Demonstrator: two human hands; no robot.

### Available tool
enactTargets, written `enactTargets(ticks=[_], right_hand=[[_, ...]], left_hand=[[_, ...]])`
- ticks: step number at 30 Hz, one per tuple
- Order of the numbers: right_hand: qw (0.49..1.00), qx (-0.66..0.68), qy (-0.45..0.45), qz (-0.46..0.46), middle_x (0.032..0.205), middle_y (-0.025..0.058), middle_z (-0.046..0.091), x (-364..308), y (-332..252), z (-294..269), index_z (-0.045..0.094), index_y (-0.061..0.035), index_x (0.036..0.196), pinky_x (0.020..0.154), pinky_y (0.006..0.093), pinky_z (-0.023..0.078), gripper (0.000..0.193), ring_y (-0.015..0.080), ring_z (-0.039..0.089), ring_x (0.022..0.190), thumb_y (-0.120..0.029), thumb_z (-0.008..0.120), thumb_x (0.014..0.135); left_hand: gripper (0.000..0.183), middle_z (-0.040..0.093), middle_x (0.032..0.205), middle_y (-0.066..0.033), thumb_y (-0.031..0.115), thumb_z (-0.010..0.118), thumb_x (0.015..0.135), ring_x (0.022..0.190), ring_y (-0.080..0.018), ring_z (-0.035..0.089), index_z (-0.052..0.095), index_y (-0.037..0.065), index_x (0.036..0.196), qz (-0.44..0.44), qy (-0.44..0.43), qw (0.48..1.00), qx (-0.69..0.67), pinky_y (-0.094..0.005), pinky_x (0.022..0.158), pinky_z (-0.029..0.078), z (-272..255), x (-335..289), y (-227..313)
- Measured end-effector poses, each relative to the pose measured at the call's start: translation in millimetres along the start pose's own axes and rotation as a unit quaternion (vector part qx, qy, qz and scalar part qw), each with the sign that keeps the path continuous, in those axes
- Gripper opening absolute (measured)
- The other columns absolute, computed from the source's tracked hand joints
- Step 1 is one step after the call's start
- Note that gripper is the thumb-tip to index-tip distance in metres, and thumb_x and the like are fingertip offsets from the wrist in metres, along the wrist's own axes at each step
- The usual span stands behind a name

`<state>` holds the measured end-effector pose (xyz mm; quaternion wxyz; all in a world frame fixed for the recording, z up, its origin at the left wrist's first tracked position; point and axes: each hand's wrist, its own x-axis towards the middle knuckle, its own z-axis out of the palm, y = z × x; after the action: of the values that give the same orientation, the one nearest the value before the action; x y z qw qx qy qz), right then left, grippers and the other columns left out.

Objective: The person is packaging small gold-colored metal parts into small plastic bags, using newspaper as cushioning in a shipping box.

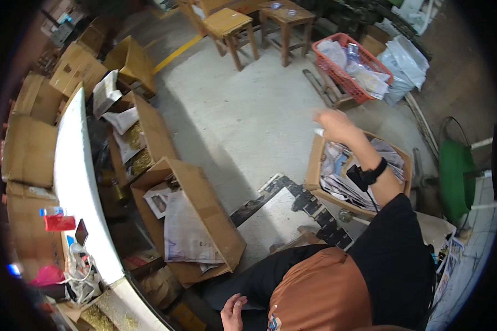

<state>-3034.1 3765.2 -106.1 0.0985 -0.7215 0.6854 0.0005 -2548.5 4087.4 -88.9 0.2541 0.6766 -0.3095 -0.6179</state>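
Note:
My right hand [338, 127] reaches out above the far edge of a cardboard box [311, 165] filled with folded newspaper sheets [342, 187]. Its fingertips are smeared by motion, and a small white patch shows at one finger; I cannot tell whether anything is held. A black strap with a small device [364, 175] circles my right wrist. Low in the view, my left hand [233, 313] hovers by my lap, fingers loosely bent and apart, with nothing seen in them. An orange-brown cloth [320, 287] covers my lap and front.
Left of me stand open cardboard boxes, one holding newspaper [189, 226], another golden metal bits [141, 160]. A white curved tabletop [74, 165] runs along the left. Ahead are two wooden stools [229, 22] and a red basket [345, 74]. A green round object [456, 176] stands at right.

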Motion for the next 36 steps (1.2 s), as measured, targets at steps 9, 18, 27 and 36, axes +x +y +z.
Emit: enactTargets(ticks=[9,18,27,36], right_hand=[[0.927,0.147,-0.125,0.322,0.097,0.0304,0.060,-181,200,283,0.064,0.0078,0.088,0.083,0.0448,0.048,0.024,0.0419,0.060,0.095,-0.008,0.054,0.073],[0.940,0.232,0.015,0.248,0.114,0.0204,0.059,-166,122,348,0.062,-0.0053,0.109,0.091,0.0394,0.044,0.032,0.0331,0.056,0.108,-0.012,0.055,0.079],[0.863,0.373,-0.030,0.338,0.112,0.0201,0.060,-171,49,380,0.062,-0.0056,0.110,0.090,0.0377,0.043,0.029,0.0340,0.056,0.105,-0.019,0.050,0.087],[0.918,0.249,-0.166,0.262,0.144,0.0102,0.035,-146,56,348,0.065,-0.0077,0.109,0.096,0.0398,0.041,0.030,0.0311,0.050,0.115,-0.016,0.049,0.085]], left_hand=[[0.035,0.064,0.104,-0.0147,0.019,0.054,0.092,0.096,-0.0206,0.061,0.052,-0.001,0.121,-0.030,0.002,0.999,-0.014,-0.0292,0.086,0.048,5,16,-5],[0.037,0.062,0.105,-0.0158,0.020,0.054,0.092,0.099,-0.0244,0.060,0.050,-0.003,0.121,-0.028,-0.015,0.997,0.069,-0.0326,0.089,0.048,18,16,25],[0.043,0.062,0.108,-0.0150,0.026,0.056,0.091,0.102,-0.0235,0.059,0.050,-0.002,0.123,-0.054,0.018,0.998,0.034,-0.0343,0.091,0.045,33,19,12],[0.044,0.064,0.105,-0.0124,0.028,0.056,0.091,0.099,-0.0216,0.060,0.051,-0.002,0.122,-0.063,0.034,0.996,0.060,-0.0311,0.087,0.046,35,18,25]])
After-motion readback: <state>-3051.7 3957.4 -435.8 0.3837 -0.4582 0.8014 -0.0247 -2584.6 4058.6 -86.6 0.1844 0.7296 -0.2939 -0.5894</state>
